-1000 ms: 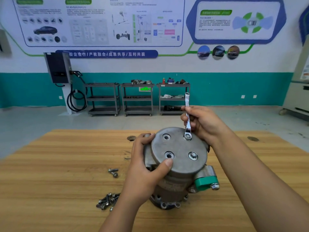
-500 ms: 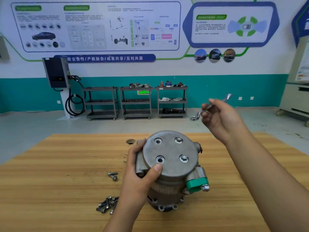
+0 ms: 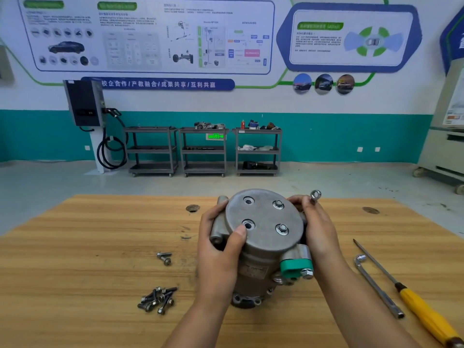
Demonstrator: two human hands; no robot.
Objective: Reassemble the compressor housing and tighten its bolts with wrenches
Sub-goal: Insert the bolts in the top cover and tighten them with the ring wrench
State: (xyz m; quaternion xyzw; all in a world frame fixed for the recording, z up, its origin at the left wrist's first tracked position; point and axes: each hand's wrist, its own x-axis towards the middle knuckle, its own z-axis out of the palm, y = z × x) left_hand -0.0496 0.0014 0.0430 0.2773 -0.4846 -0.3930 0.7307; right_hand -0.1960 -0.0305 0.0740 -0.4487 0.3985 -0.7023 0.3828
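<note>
The compressor housing [image 3: 263,222] stands on the surface [image 3: 100,247], braced by the left hand [image 3: 218,249], fingers curled round its 9 o'clock side, and the right hand [image 3: 319,229] at 3 o'clock, fingers clamped on the wrench [image 3: 315,195], probably to reposition it for the empty holes

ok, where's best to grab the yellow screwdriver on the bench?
Take the screwdriver by its yellow handle, from above and its right side. It lies flat with the thick end nearest the person and the thin shaft pointing away, and the L-shaped wrench lies close along its left.
</note>
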